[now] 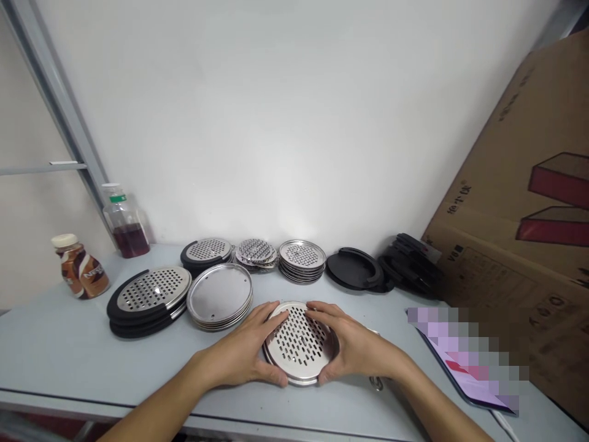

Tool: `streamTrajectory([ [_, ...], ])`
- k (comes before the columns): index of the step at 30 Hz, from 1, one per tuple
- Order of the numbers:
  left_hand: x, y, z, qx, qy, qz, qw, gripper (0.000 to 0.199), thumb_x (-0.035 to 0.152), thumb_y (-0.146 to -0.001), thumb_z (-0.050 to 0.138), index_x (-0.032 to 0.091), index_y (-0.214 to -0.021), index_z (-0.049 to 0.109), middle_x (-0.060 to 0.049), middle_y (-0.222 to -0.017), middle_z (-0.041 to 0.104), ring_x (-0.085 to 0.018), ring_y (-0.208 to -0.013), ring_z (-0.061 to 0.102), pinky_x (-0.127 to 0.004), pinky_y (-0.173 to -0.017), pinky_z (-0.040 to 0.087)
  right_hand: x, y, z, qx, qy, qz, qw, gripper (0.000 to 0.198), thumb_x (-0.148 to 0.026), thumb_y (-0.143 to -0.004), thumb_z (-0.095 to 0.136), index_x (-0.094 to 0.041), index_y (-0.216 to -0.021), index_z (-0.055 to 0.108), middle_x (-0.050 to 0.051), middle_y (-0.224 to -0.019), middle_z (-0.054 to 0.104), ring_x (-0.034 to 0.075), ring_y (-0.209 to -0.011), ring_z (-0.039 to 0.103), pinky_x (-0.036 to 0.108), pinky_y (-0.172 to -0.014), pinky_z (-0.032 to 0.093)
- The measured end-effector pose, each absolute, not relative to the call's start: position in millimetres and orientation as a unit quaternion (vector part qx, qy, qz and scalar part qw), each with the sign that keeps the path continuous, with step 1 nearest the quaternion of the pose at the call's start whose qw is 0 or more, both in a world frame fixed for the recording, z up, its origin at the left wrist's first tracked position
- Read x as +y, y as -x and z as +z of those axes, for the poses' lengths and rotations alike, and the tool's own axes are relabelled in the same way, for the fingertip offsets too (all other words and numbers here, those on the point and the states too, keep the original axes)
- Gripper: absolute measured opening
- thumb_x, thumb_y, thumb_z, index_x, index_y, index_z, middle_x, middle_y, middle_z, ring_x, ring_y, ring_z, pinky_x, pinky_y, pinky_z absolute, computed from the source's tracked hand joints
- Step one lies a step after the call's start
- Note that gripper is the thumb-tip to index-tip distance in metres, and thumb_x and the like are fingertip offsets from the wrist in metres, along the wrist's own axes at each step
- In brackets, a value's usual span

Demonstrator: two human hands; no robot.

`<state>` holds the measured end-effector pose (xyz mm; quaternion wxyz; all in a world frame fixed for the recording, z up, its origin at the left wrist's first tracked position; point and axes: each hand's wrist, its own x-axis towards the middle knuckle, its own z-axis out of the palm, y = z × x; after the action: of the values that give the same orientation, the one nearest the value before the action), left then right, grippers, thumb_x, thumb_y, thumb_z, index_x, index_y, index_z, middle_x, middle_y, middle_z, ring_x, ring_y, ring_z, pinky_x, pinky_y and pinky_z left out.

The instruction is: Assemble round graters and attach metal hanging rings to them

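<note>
A round slotted metal plate (301, 344) lies flat near the front middle of the table, with at least one more metal rim showing beneath it. My left hand (257, 347) is curled around its left edge, thumb at the front and fingers at the back. On the opposite side, my right hand (352, 345) grips the right edge the same way. Left of my hands stands a stack of shallow metal trays (221, 291). Behind the plate is a stack of slotted metal discs (302, 255). Part of a small metal ring (376, 383) shows under my right forearm.
Black-rimmed slotted discs (151, 291) are stacked at the left; another such stack (207, 250) and loose perforated discs (256, 252) sit behind. Black round holders (354, 270) lie back right. Two bottles (80, 270) (129, 233), a phone (464, 362) and a large carton (510, 245) flank the workspace.
</note>
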<state>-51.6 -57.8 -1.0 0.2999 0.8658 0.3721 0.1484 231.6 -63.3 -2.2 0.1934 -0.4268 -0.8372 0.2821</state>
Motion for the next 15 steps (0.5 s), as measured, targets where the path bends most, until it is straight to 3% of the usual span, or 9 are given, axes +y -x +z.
streamTrajectory([
  [10, -57.9, 50.6, -2.9, 0.38, -0.873, 0.128, 0.279, 0.108, 0.064, -0.06, 0.073, 0.034, -0.148, 0.016, -0.006, -0.156, 0.011, -0.032, -0.142, 0.011, -0.049, -0.114, 0.019, -65.8, -225.6, 0.1, -0.842, 0.427, 0.266, 0.197, 0.106, -0.047, -0.047, 0.085, -0.021, -0.141, 0.041, 0.014, -0.147, 0.031, 0.035, -0.133, 0.03, 0.044, -0.11, 0.028],
  [15, -57.8, 50.2, -3.0, 0.38, -0.87, 0.129, 0.286, 0.104, 0.062, -0.061, 0.074, 0.036, -0.146, 0.022, -0.006, -0.156, 0.01, -0.034, -0.142, 0.01, -0.051, -0.113, 0.019, -63.5, -227.2, 0.4, -0.843, 0.423, 0.272, 0.191, 0.106, -0.049, -0.047, 0.085, -0.022, -0.14, 0.041, 0.014, -0.148, 0.03, 0.035, -0.134, 0.029, 0.045, -0.111, 0.027],
])
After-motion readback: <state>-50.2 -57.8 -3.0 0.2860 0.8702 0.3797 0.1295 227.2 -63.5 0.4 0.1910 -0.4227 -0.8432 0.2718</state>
